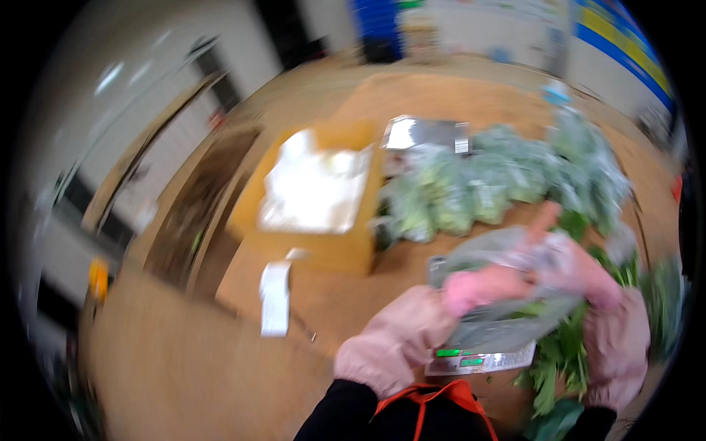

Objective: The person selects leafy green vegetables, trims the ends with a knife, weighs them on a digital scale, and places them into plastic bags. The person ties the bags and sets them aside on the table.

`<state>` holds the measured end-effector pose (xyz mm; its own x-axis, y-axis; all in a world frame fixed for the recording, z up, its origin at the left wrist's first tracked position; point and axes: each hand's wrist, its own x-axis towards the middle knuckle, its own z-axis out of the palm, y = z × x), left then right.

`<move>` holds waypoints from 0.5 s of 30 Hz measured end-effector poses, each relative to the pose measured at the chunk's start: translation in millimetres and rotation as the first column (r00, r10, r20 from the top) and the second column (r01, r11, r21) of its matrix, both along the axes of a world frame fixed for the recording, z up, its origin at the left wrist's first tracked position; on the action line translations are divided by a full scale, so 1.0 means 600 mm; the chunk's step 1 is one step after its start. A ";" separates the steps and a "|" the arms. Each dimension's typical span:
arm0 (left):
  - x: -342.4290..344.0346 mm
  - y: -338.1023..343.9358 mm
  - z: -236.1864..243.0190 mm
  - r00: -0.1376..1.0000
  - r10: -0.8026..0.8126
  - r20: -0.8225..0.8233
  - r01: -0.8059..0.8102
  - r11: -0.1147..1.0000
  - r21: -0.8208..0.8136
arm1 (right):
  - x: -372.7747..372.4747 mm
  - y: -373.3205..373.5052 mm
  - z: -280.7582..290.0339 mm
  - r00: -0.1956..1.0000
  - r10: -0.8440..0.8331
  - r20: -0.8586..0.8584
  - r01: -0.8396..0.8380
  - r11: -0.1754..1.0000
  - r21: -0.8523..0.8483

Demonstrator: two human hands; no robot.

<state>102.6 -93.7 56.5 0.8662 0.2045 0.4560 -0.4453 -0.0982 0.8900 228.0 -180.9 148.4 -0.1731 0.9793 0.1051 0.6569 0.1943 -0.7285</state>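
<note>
A clear plastic bag [485,334] lies over a digital scale [518,359] with lit green digits, and some green leaves show through it. My left hand [491,288] is closed on the bag's upper edge. Close by on the right, my right hand [562,257] grips the gathered plastic, one finger stretched upward; motion blurs both hands. Pink sleeve covers reach up both forearms. Loose leafy greens [562,360] lie beside the scale, partly under my right forearm.
Several bagged greens [448,191] line the table's far side, with a shiny metal tray [426,134] behind them. A yellow box [316,253] holding white plastic bags stands left of them. A strip of white labels [275,301] lies on the brown table [243,283].
</note>
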 end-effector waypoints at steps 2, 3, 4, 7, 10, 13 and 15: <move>-0.013 -0.023 0.033 0.997 -0.063 0.051 0.068 0.992 -0.105 | -0.010 -0.020 0.011 0.995 -0.100 0.010 0.100 0.994 -0.033; -0.012 -0.021 0.029 0.985 -0.114 0.132 0.135 0.977 -0.164 | -0.011 -0.019 0.008 0.985 -0.172 0.012 0.172 0.984 -0.041; -0.023 -0.021 0.019 0.985 -0.018 0.172 0.037 0.994 -0.103 | -0.015 -0.022 0.016 0.969 -0.247 0.026 0.248 0.967 -0.054; -0.011 -0.011 -0.042 0.954 0.299 0.037 -0.301 0.946 0.118 | -0.005 -0.017 0.008 0.885 -0.456 0.090 0.463 0.883 -0.080; 0.003 -0.060 -0.091 0.698 0.671 0.251 -0.716 0.635 0.291 | 0.015 0.012 -0.034 0.867 -0.375 0.328 0.381 0.923 0.048; -0.028 -0.061 -0.058 0.815 0.565 -0.128 -0.489 0.789 0.371 | 0.029 0.058 -0.083 0.848 -0.322 0.422 0.231 0.940 0.251; -0.027 -0.067 -0.056 0.795 0.600 -0.085 -0.450 0.679 0.580 | 0.043 0.083 -0.107 0.792 -0.436 0.428 0.325 0.893 0.310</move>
<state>86.3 -134.0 22.6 0.7817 0.4662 0.4142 0.0513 -0.7100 0.7023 253.9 -131.3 84.4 0.1269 0.9393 0.3189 0.9601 -0.0355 -0.2773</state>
